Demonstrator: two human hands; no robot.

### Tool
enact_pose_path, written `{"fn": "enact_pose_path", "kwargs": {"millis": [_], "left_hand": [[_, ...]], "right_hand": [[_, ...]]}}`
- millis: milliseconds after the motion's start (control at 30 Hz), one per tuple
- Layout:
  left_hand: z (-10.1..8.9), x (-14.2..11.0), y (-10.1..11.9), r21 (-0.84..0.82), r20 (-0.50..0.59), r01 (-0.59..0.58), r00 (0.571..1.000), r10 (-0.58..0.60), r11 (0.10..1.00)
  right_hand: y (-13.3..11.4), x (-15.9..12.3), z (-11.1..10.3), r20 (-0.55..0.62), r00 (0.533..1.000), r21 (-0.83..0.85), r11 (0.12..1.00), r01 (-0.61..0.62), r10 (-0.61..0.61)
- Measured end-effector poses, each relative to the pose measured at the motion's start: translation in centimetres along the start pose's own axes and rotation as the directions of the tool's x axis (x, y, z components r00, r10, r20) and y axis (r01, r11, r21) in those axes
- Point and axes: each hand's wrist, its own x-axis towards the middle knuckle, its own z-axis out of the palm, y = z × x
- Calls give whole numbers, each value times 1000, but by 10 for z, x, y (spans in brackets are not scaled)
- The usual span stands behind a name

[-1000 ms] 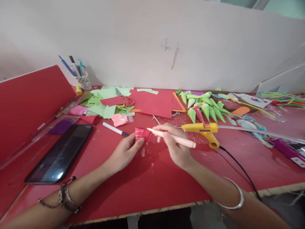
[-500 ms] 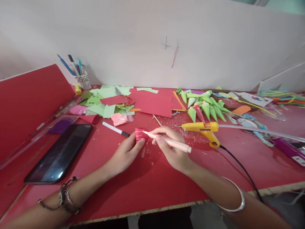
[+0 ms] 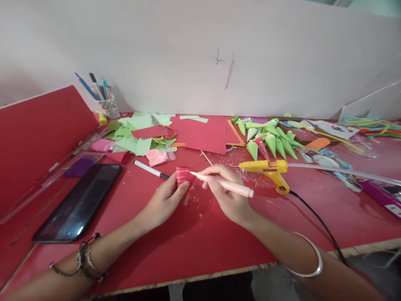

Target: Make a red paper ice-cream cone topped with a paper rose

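A striped red paper (image 3: 182,174) is clamped in the fingers of the left hand (image 3: 166,198) over the middle of the bench (image 3: 197,246). A pale pen (image 3: 234,187) is gripped by the fingers of the right hand (image 3: 233,205), tip pointed at the paper.

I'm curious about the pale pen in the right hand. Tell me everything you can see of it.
The pen is pale peach and looks like plastic, with a slim, straight barrel and an uncapped, tapered tip. It slants in the right hand, gripped between thumb and fingers, its back end pointing right. The tip points left at the striped red paper; whether they touch is unclear.
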Motion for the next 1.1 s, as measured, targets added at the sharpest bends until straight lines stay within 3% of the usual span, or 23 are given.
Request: {"fn": "enact_pose_path", "kwargs": {"millis": [233, 567, 833, 1100], "left_hand": [[1, 1, -1, -14, 13, -35, 999, 35, 999], [1, 0, -2, -58, -12, -32, 999, 32, 998], [-1, -2, 0, -320, 75, 169, 985, -154, 932], [0, 0, -7, -415, 107, 181, 983, -150, 892]], "right_hand": [[-1, -1, 2, 86, 996, 5, 1000, -8, 8], [1, -1, 1, 45, 999, -20, 1000, 0, 1], [2, -1, 2, 50, 998, 41, 999, 21, -23], [1, -2, 2, 68, 997, 22, 1000, 19, -20]]}}
